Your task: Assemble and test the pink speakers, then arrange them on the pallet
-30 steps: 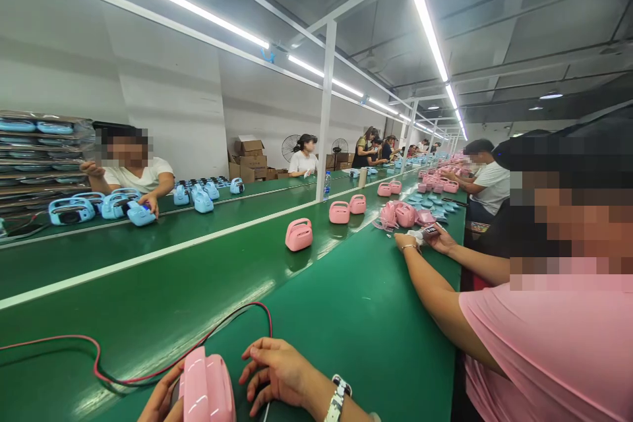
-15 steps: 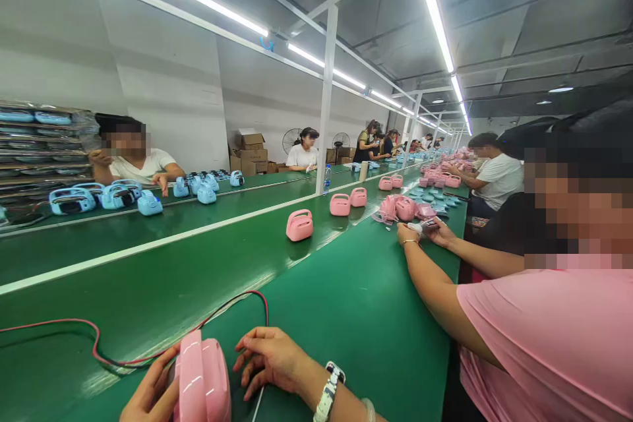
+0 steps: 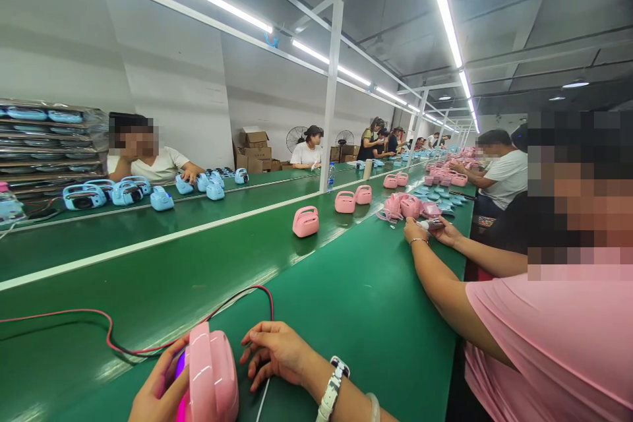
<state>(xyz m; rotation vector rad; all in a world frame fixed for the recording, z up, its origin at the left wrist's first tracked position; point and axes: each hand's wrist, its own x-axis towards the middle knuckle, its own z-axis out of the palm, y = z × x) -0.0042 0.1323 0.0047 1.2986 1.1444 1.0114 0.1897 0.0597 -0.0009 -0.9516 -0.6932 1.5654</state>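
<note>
A pink handbag-shaped device [image 3: 210, 376] stands on the green belt [image 3: 346, 303] at the bottom edge. My left hand [image 3: 161, 389] grips its left side, where a purple light glows. My right hand [image 3: 274, 351] rests on the belt just right of the device, fingers curled down over something dark that I cannot make out. A white cable runs out from under that hand. A red and black wire [image 3: 148, 343] loops across the belt to the device's left side.
More pink devices [image 3: 305, 221] stand further along the belt. A person in a pink shirt [image 3: 544, 343] sits close on the right, hands on a small part [image 3: 430, 227]. Across a white divider, another person handles blue devices [image 3: 126, 192]. A white post [image 3: 330, 105] rises mid-belt.
The view has shifted a little. My left hand has closed in on the device's left side, and a purple glow now shows there. My right hand has stayed beside it.
</note>
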